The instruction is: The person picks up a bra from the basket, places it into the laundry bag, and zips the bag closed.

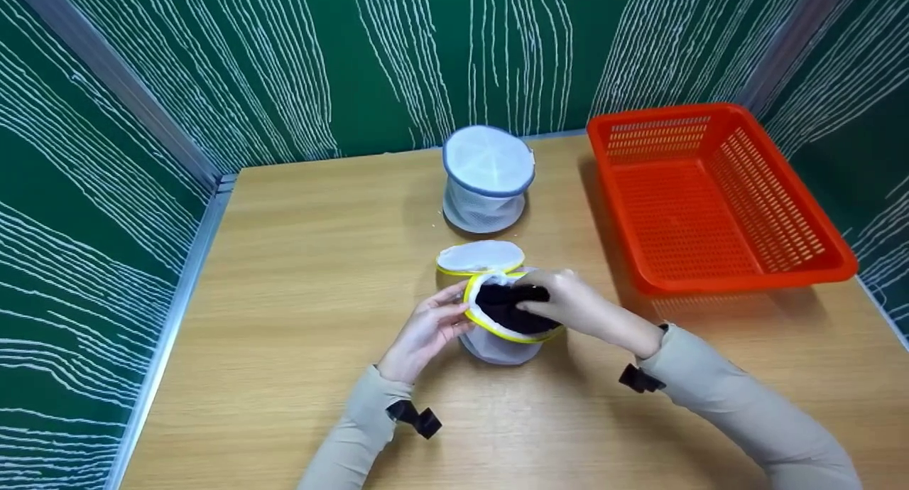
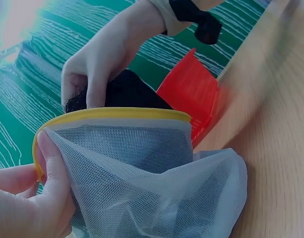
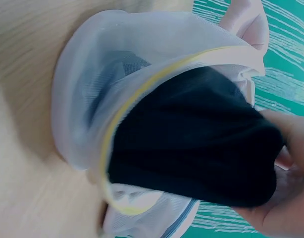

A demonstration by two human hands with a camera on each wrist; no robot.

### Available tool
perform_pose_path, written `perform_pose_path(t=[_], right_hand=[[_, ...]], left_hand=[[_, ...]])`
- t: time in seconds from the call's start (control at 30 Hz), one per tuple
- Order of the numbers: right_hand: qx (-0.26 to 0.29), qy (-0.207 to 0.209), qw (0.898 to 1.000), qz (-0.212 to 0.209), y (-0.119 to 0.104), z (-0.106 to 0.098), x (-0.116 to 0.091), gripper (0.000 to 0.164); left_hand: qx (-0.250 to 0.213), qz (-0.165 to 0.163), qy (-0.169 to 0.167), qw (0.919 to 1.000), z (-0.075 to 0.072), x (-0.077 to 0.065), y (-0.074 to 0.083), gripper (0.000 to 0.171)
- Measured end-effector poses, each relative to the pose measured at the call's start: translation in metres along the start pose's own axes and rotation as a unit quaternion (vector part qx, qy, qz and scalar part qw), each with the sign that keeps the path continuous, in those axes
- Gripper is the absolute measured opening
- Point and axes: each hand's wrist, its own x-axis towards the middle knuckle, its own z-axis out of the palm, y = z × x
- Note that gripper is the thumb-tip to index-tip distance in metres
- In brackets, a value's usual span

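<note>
A white mesh laundry bag [image 1: 501, 349] with a yellow zip rim stands on the table, its round lid [image 1: 483, 256] folded back behind the opening. My left hand [image 1: 426, 330] pinches the rim at the left side, thumb on the outside of the mesh in the left wrist view. A black garment [image 3: 191, 144] lies partly inside the bag and sticks out over the rim. Its edge looks lacy in the left wrist view. My right hand [image 1: 572, 302] grips the garment's upper end at the opening. Some of its fingertips are hidden behind the cloth.
Behind the bag stands a second white mesh bag [image 1: 488, 160] with a blue-grey rim, its top closed. An orange-red plastic basket [image 1: 692, 224] sits at the right of the wooden table [image 1: 312, 263]. Green panels with white lines enclose the back and sides.
</note>
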Motion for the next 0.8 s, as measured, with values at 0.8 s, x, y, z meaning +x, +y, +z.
perform_pose_path(t=[0.8], right_hand=[[0.049,0.082,0.992,0.077,0.015,0.014,-0.055,0.05]], left_hand=[[-0.032,0.005,0.01,0.9994,-0.008,0.0,0.0,0.046]])
